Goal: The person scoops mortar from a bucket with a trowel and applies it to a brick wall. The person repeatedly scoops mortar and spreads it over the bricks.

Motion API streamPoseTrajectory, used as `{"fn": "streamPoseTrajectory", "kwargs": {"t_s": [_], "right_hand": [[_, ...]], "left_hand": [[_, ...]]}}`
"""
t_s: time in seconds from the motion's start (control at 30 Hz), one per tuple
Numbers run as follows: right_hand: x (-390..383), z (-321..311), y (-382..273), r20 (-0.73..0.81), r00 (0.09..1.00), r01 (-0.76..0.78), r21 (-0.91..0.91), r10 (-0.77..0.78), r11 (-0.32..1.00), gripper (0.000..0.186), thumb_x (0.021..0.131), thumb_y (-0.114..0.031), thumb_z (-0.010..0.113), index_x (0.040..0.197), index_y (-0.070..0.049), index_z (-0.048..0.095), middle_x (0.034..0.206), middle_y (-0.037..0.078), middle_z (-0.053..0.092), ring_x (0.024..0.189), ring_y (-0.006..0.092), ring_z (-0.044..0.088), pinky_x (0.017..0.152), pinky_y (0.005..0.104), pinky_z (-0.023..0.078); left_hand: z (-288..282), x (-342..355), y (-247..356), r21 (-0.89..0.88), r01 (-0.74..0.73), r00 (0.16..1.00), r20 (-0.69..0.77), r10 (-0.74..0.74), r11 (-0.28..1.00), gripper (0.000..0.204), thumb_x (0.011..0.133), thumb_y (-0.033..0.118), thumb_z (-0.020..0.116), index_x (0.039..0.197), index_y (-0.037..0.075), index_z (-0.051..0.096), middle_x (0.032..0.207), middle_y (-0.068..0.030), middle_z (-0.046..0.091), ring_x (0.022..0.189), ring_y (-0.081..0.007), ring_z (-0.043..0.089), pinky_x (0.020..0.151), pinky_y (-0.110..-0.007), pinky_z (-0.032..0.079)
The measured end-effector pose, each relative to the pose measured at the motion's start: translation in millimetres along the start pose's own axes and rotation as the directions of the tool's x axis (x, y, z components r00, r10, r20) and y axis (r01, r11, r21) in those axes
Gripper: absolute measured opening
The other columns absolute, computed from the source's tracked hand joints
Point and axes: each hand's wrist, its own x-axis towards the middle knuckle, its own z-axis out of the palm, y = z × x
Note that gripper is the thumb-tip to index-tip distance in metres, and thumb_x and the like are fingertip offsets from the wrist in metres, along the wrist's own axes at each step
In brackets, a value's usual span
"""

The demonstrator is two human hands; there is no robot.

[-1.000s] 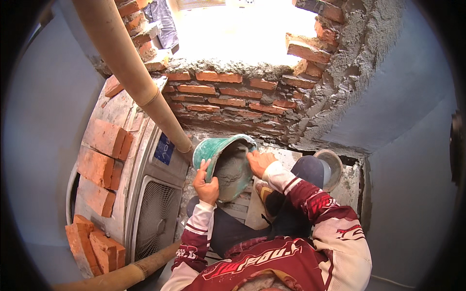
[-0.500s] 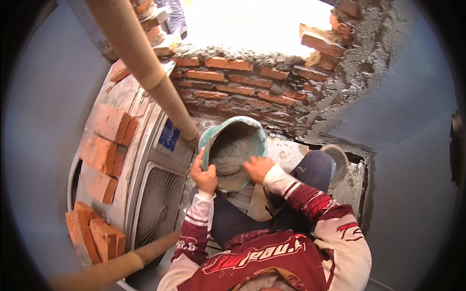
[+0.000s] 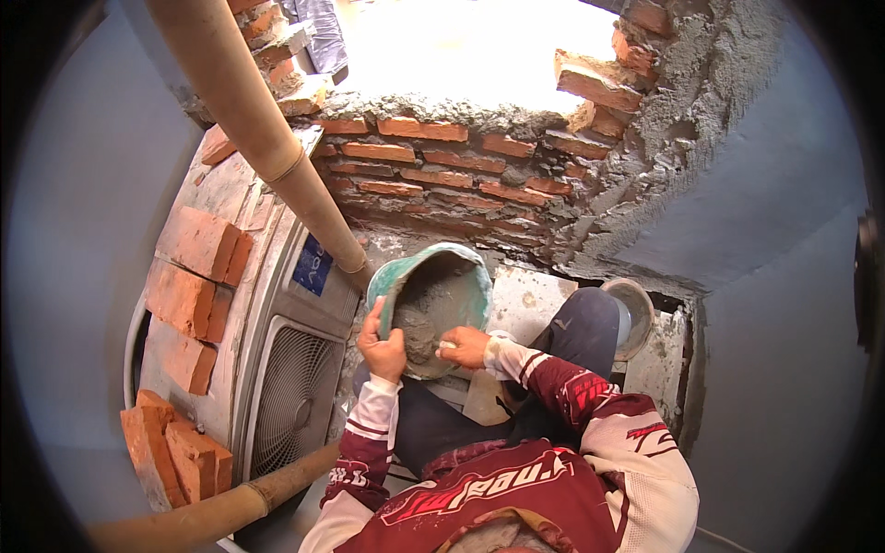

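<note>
My left hand (image 3: 383, 346) grips the near-left rim of the green bucket (image 3: 433, 304), fingers curled over the edge. My right hand (image 3: 468, 347) grasps its near-right rim, thumb toward the mouth, with something small and pale pinched at the fingertips that I cannot identify. Both hands are closed on the bucket; neither is free.

The bucket is held up in front of my chest, just beyond both hands, tipped so that its open mouth faces me and its base points away toward the wall. Its long axis therefore runs near to far, slanting upward. Grey wet mortar (image 3: 426, 318) sits against the lower inner wall. The two hands lie about equally close to it, one on each side of the rim.

Beyond the bucket rises a partly built brick wall (image 3: 433, 166) with rough mortar joints, open to bright daylight above. A tan pipe (image 3: 249, 129) crosses diagonally from far left down to the bucket's left side. To the left stands a boxed fan unit (image 3: 286, 405) with loose bricks (image 3: 194, 267) stacked on top and more at its near-left end. To the right, beside my knee (image 3: 581, 323), rests a round grey pan (image 3: 636, 309).
</note>
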Motion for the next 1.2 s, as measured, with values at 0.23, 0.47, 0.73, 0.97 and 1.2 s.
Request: {"fn": "streamPoseTrajectory", "kwargs": {"t_s": [0.23, 0.47, 0.73, 0.97, 1.2], "right_hand": [[-19.9, -47.5, -9.1, -0.147, 0.963, 0.050, -0.728, -0.228, 0.683, 0.028, 0.088, -0.017, 0.051, 0.114, -0.010, 0.059, 0.108, 0.016, 0.061, 0.098, 0.0363, 0.064, 0.076, 0.0543, 0.052], [6.7, -76.9, 17.5, -0.120, 0.984, -0.178, -0.593, 0.133, 0.785, 0.033, 0.089, -0.033, 0.059, 0.100, -0.002, 0.065, 0.095, 0.023, 0.069, 0.085, 0.0424, 0.067, 0.073, 0.0506, 0.054], [-8.2, -24.4, -20.1, 0.215, 0.973, -0.117, 0.115, 0.090, 0.986, 0.039, 0.091, -0.037, 0.059, 0.094, 0.001, 0.066, 0.071, 0.015, 0.065, 0.066, 0.0262, 0.066, 0.058, 0.0395, 0.051], [-26.0, -86.2, -19.8, 0.348, 0.926, -0.218, 0.185, 0.144, 0.958, 0.031, 0.095, -0.033, 0.056, 0.094, -0.004, 0.065, 0.067, 0.002, 0.056, 0.048, 0.0123, 0.053, 0.044, 0.0296, 0.043], [-42.4, -149.2, -22.5, 0.169, 0.956, -0.227, -0.105, 0.242, 0.968, 0.037, 0.091, -0.039, 0.059, 0.102, -0.004, 0.066, 0.078, 0.012, 0.066, 0.060, 0.0231, 0.065, 0.056, 0.0369, 0.051]], "left_hand": [[-10.5, 2.3, -1.8, -0.008, 0.100, 0.991, -0.086, -0.100, 0.995, 0.046, 0.072, -0.010, 0.050, 0.117, -0.007, 0.062, 0.126, -0.0175, 0.063, 0.111, -0.0193, 0.061, 0.095, -0.028, 0.044], [12.0, 8.2, 29.4, 0.093, -0.039, 0.999, -0.010, 0.040, 0.995, 0.032, 0.070, -0.012, 0.052, 0.100, -0.007, 0.062, 0.127, -0.0185, 0.063, 0.132, -0.0310, 0.049, 0.107, -0.035, 0.037], [-3.4, 6.7, 23.6, 0.057, 0.061, 0.997, -0.058, -0.057, 0.997, 0.025, 0.072, -0.010, 0.052, 0.096, -0.007, 0.059, 0.125, -0.0218, 0.063, 0.113, -0.0212, 0.060, 0.096, -0.030, 0.043], [21.9, 12.6, 15.7, -0.313, 0.250, 0.922, -0.212, -0.324, 0.916, 0.036, 0.071, -0.011, 0.052, 0.106, -0.006, 0.062, 0.085, -0.0007, 0.060, 0.071, -0.0069, 0.051, 0.067, -0.021, 0.043], [49.3, 17.4, 13.3, -0.437, 0.246, 0.880, -0.274, -0.388, 0.865, 0.021, 0.066, -0.009, 0.055, 0.074, 0.008, 0.045, 0.073, 0.0012, 0.051, 0.064, -0.0077, 0.043, 0.060, -0.022, 0.037]]}}
